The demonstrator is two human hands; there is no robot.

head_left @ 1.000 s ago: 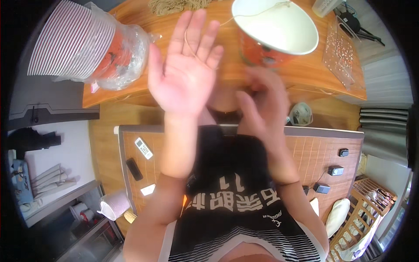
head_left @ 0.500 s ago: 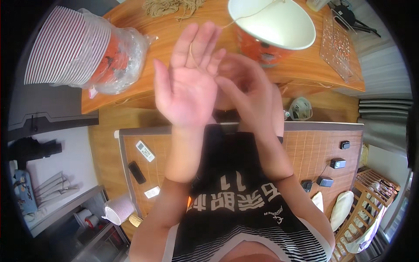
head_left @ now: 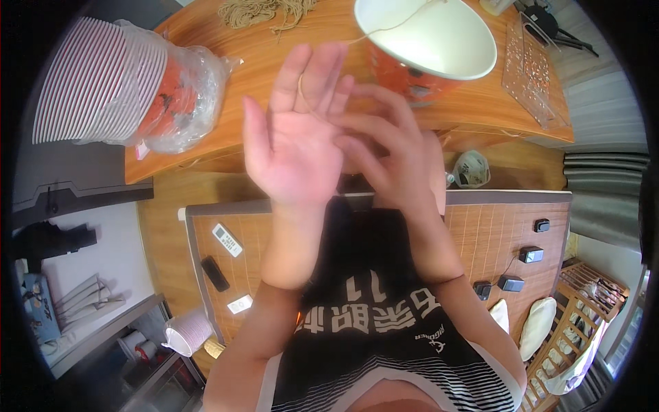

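Observation:
My left hand (head_left: 302,137) is palm up with its fingers stretched out. A thin tan twine (head_left: 371,34) passes between those fingers, curves loosely over the palm and runs back from the fingertips to the large paper bucket (head_left: 424,88), red outside and white inside. My right hand (head_left: 395,141) is beside the left palm, its thumb and fingers apart. One of its fingertips reaches the twine at the palm's edge; whether it grips the twine is hard to see. Behind my hands, a tangled bundle of the same twine (head_left: 257,12) lies on the wooden table (head_left: 268,65).
A nested stack of paper buckets (head_left: 103,82) in clear plastic lies at the table's left. A clear tray with small beads (head_left: 528,79) lies at the right. On the mat below are a white remote (head_left: 227,239), a black phone (head_left: 215,273) and several small dark boxes (head_left: 511,283).
My right hand has shifted slightly down, and its thumb and fingers have spread apart. My left hand stays nearly still, palm up, with the twine between its fingers.

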